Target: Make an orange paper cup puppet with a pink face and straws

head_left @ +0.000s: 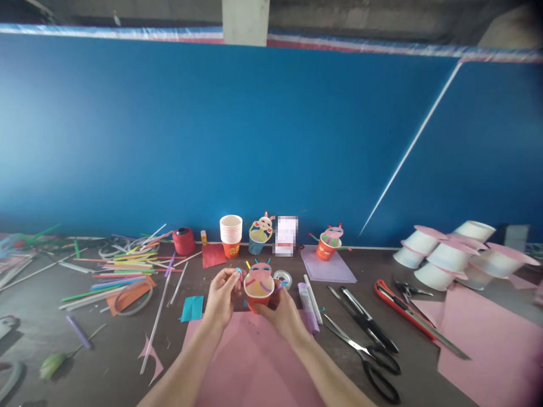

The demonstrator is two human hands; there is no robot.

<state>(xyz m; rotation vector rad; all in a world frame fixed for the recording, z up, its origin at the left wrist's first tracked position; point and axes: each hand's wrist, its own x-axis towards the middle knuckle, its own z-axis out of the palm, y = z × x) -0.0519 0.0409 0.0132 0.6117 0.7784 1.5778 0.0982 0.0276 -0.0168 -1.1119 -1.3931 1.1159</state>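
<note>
My right hand [285, 312] is wrapped round a red paper cup [258, 294], tilted so that its pale inside shows. A pink cut-out face [259, 270] with yellow and blue straw pieces on top rises from the cup's far rim. A purple-blue straw piece [281, 286] sticks out at the cup's right side, by my fingers. At the cup's left, my left hand [224, 294] pinches a small blue and pink piece [240, 275]; its exact kind is too small to make out. Pink paper [254, 356] lies beneath both hands.
Stacked cups [231, 232], decorated blue [256, 243] and red [327, 247] cups and a tape roll [283, 278] stand ahead. Straws [127, 263] lie left. Scissors [360, 350], a black pen-like tool [369, 319], a red-handled cutter [407, 311] and white cups with pink discs [445, 260] are right.
</note>
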